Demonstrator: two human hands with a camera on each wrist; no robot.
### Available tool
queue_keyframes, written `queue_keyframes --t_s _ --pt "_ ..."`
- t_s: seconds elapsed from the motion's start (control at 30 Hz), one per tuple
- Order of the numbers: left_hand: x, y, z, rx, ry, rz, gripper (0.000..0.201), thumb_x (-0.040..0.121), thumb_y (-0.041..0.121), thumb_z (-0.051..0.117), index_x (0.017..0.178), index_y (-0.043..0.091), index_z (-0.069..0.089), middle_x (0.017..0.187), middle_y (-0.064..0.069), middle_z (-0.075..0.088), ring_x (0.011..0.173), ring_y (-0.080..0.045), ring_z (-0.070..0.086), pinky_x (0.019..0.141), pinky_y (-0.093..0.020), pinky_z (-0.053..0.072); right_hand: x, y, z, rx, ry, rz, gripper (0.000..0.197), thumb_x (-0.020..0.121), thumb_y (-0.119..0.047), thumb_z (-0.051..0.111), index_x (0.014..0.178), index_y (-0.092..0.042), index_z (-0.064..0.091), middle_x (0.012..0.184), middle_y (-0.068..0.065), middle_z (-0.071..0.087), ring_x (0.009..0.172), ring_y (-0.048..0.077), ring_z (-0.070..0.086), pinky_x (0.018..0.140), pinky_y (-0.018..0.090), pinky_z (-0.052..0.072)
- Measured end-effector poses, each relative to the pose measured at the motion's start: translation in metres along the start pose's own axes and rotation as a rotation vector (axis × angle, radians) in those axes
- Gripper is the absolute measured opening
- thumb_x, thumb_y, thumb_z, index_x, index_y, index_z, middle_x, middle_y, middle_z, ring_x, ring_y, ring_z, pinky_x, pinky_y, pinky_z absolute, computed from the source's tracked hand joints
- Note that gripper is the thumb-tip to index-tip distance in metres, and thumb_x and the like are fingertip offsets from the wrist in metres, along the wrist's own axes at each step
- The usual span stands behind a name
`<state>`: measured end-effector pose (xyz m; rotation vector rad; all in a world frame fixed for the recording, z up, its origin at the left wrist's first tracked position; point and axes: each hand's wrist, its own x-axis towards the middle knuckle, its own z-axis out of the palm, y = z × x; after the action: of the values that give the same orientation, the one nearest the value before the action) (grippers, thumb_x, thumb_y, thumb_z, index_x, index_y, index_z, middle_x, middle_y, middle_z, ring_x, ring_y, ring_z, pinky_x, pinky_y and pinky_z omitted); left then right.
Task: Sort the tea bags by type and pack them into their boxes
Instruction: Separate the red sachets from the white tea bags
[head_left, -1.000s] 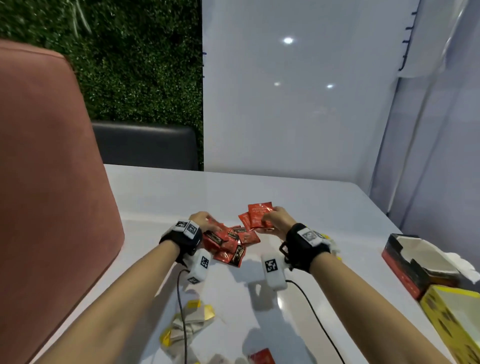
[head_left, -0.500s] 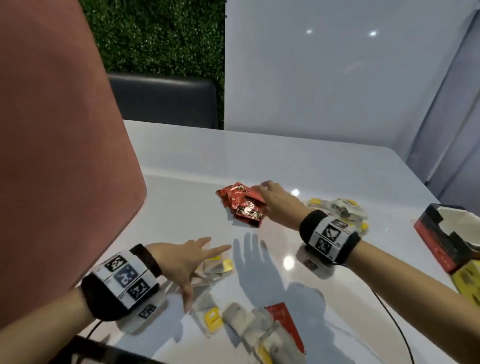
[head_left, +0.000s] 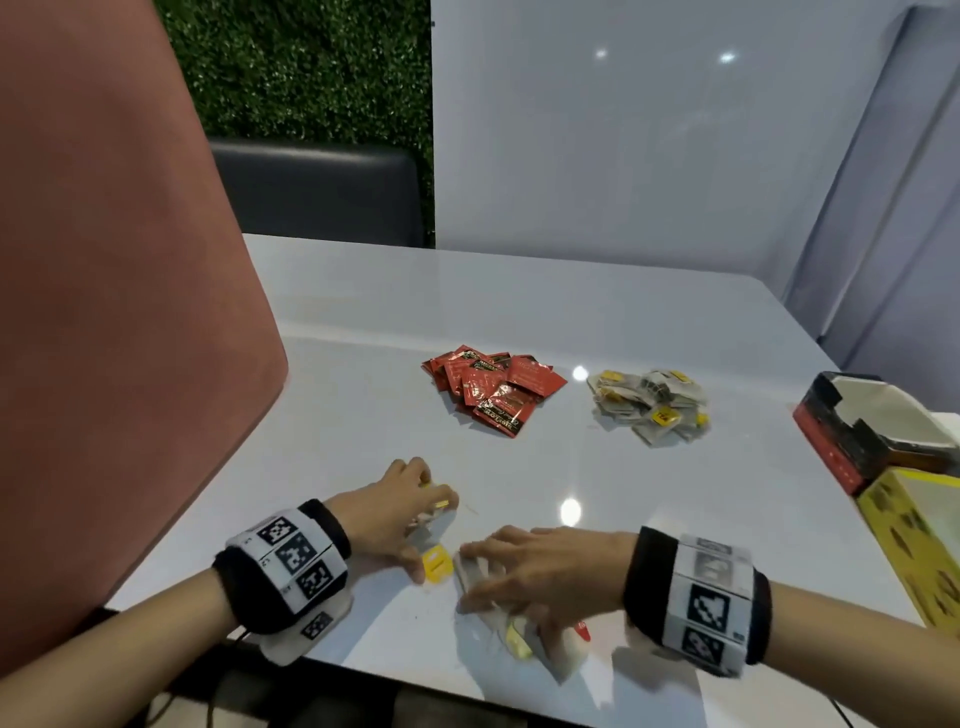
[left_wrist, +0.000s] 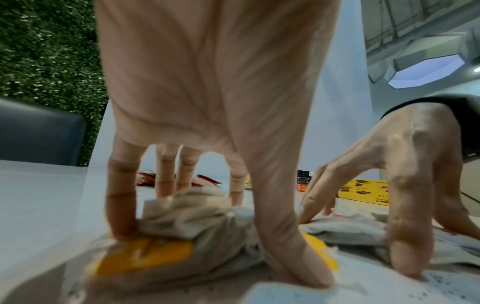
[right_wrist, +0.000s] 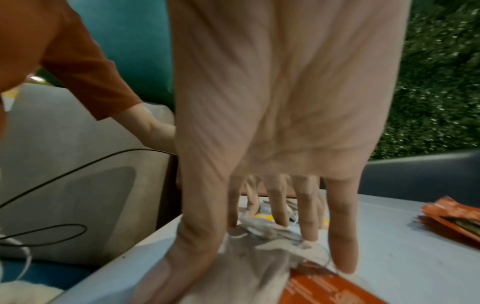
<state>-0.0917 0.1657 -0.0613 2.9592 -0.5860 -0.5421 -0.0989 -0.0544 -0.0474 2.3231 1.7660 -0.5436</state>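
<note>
Loose white tea bags with yellow tags lie near the table's front edge. My left hand stands on a crumpled bunch of them, straight fingers behind it and thumb in front. My right hand lies spread over more white bags and one red packet, fingertips pressing down. Further back sit a pile of red packets and a pile of yellow-tagged bags. An open red box and a yellow box stand at the right edge.
The white table ends just under my wrists. A pink chair back rises along the left side and a dark seat stands behind the table. A black cable hangs below the front edge.
Both hands have left the red pile and come back to the loose bags at the front. The left hand has dropped onto them; the right now covers the bags and the red packet.
</note>
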Motion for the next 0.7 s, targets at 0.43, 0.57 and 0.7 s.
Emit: queue_keyframes --t_s 0.43,0.57,0.7 --pt "0.004 -0.001 -0.008 -0.022 0.062 -0.003 0.025 0.084 0.015 0.058 0.108 0.016 0.057 0.114 -0.005 0.042 0.102 -0.018 0.037 0.083 -0.027 0.036 -0.001 0.008 0.006 0.2 0.224 0.079 0.021 0.086 -0.013 0.061 0.105 -0.011 0.056 0.108 0.009 0.052 0.097 0.021 0.047 0.07 0.035 0.048" --pt "0.005 -0.018 -0.023 -0.185 0.101 -0.057 0.026 0.083 0.019 0.062 0.109 0.014 0.061 0.1 -0.002 0.048 0.091 -0.017 0.045 0.071 -0.022 0.034 -0.018 0.022 -0.007 0.527 0.389 0.268 0.023 0.084 -0.015 0.066 0.103 -0.011 0.055 0.111 0.006 0.061 0.096 0.019 0.059 0.08 0.033 0.054" --pt "0.002 -0.039 -0.03 -0.396 0.138 -0.086 0.023 0.073 0.024 0.062 0.096 0.018 0.062 0.091 0.0 0.059 0.084 -0.014 0.054 0.068 -0.02 0.039 -0.05 0.053 -0.009 0.954 0.686 0.352 0.023 0.079 -0.01 0.073 0.092 -0.008 0.053 0.099 0.011 0.064 0.09 0.021 0.063 0.075 0.038 0.054"
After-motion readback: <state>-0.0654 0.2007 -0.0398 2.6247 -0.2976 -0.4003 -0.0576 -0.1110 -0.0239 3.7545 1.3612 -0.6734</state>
